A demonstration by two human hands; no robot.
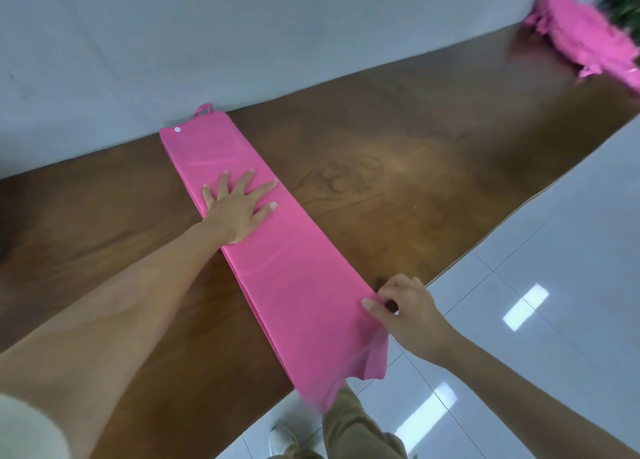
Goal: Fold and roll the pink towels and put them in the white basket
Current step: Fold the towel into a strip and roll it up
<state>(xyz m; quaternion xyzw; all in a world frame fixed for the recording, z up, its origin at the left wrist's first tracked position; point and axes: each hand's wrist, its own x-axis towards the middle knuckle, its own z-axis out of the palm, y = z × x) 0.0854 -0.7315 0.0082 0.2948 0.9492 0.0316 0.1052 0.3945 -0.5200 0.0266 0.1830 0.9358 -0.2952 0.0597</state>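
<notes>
A pink towel (291, 271), folded into a long narrow strip, lies across the brown wooden table (398, 168), with its near end hanging over the table's front edge. It has a small loop and a white dot at its far end. My left hand (239, 209) presses flat on the strip's far half, fingers spread. My right hand (405, 309) pinches the strip's right edge near the table's front edge. The white basket is not in view.
A heap of more pink towels (585, 36) lies at the table's far right corner, beside a dark green thing (623, 5). A pale wall runs behind the table. A glossy white tiled floor (554, 285) lies to the right, with my legs below.
</notes>
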